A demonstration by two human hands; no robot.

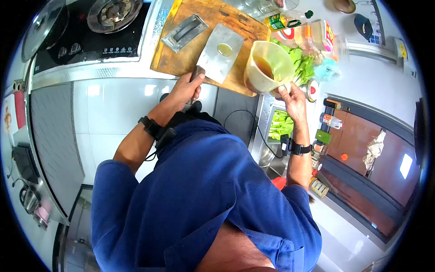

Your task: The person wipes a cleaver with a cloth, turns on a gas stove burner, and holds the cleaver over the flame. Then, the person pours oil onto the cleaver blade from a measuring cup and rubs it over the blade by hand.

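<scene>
Indoors: stained wooden board (174,63) near black stove (97,46), pale floor tiles (106,118); left hand (185,88) gripping cleaver (218,61), right hand (295,102) gripping jug (257,78).

Both arms reach forward past the shirt (190,181). The left arm (133,149) is bent, its forearm angling inward from the shirt's left side, a black band (152,127) near the wrist. The left hand (185,90), ahead of the shirt, grips with curled fingers. The right arm (299,170), also banded, points forward from the shirt's right side; the right hand (294,100) grips too, some fingers hidden.
</scene>
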